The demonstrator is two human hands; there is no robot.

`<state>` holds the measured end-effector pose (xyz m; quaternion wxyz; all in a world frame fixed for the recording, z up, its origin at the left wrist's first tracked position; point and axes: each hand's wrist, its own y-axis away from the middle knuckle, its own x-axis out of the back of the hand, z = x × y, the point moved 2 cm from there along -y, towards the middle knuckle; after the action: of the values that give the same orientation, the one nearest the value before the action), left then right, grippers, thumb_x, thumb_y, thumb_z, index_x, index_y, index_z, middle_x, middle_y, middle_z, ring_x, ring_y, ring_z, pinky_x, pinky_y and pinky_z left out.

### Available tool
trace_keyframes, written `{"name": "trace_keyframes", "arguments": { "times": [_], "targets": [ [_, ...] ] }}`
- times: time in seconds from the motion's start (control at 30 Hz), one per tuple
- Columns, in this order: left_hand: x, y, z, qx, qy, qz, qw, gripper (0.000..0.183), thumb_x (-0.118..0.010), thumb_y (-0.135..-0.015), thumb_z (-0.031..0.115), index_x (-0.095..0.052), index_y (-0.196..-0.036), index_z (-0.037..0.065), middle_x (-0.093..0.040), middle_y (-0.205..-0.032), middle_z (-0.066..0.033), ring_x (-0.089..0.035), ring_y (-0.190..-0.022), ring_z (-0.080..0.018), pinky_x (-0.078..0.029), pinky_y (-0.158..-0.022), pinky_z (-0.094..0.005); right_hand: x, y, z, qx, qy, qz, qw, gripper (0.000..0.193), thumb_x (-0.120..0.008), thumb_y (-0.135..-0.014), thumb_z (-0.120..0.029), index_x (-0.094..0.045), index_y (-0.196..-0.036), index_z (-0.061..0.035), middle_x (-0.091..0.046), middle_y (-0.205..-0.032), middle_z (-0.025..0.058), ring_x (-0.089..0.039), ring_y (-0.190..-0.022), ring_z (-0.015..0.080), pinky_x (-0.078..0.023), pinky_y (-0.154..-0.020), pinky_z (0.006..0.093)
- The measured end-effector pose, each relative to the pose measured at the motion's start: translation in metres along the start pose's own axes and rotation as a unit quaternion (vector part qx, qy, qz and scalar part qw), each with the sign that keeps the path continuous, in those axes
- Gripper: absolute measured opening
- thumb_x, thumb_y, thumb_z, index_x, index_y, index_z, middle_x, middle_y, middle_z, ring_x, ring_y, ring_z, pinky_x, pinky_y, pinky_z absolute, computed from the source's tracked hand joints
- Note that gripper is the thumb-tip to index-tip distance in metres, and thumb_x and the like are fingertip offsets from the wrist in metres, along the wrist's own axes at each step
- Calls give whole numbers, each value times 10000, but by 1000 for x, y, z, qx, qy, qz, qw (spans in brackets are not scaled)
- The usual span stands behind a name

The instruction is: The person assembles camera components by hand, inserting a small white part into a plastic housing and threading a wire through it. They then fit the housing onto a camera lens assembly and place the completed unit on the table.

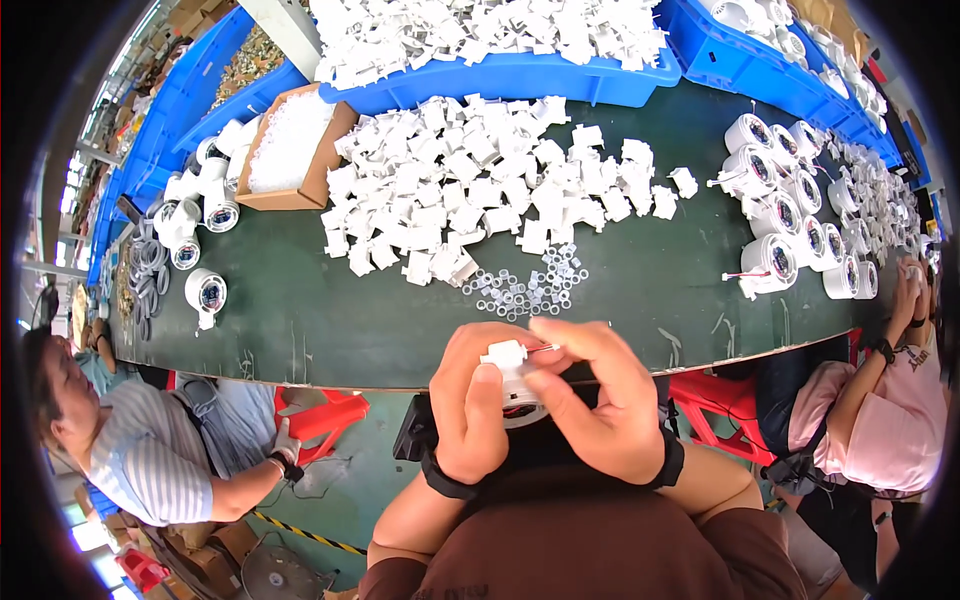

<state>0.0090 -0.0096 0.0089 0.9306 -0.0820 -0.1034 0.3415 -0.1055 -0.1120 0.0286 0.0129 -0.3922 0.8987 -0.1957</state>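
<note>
fingers of the left hand point(465, 405) hold a white round housing point(514, 382) at the lower middle of the frame, covering much of its side. fingers of the right hand point(608, 390) stand narrow beside a short red wire point(540, 348); whether they pinch it, i cannot tell. the housing's dark opening shows only partly, below the thumbs. just above lie small translucent rings point(535, 285), then a heap of white plastic brackets point(450, 180), overlapping so much that single ones are hard to separate. the long blue bin point(500, 80) is cut by the upper edge.
</note>
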Motion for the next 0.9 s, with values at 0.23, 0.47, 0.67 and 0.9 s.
{"name": "trace_keyframes", "arguments": {
  "times": [0.23, 0.47, 0.67, 0.9],
  "targets": [
    [-1, -2, 9, 128, 181, -29, 975, 171, -546, -983, 103, -624, -1083, -11, -682, -1008, -90, -601, -909, -155, -495, -810, -299, 9, 1, 3, 53, 109, 2, 993, 246, -741, -844, 105, -692, -1053, -16, -640, -1022, 127, -653, -839, 210, -535, -735, 297],
    [6, -7, 16, -162, -321, -40, 932, 301, -763, -795, 125, -685, -1081, 75, -708, -1052, -46, -610, -868, -256, -451, -755, -375, 49, -22, 0, 28, 273, -22, 961, 178, -723, -843, 55, -711, -1003, -22, -692, -912, 112, -653, -849, 321, -522, -748, 398],
    [-3, -11, 22, -138, -325, -61, 934, 309, -766, -771, 88, -706, -1074, 84, -708, -1072, -69, -600, -881, -281, -467, -821, -385, 41, -38, 29, 6, 371, 2, 928, 110, -730, -867, 0, -710, -973, -21, -638, -853, 123, -614, -776, 320, -500, -692, 393],
    [5, -10, 23, -137, -323, -66, 934, 313, -772, -763, 84, -709, -1070, 80, -701, -1070, -70, -600, -872, -283, -470, -808, -388, 43, -38, 33, -2, 377, 0, 926, 102, -729, -875, 3, -717, -976, -11, -640, -879, 112, -625, -775, 284, -509, -691, 362]
  ]
}}
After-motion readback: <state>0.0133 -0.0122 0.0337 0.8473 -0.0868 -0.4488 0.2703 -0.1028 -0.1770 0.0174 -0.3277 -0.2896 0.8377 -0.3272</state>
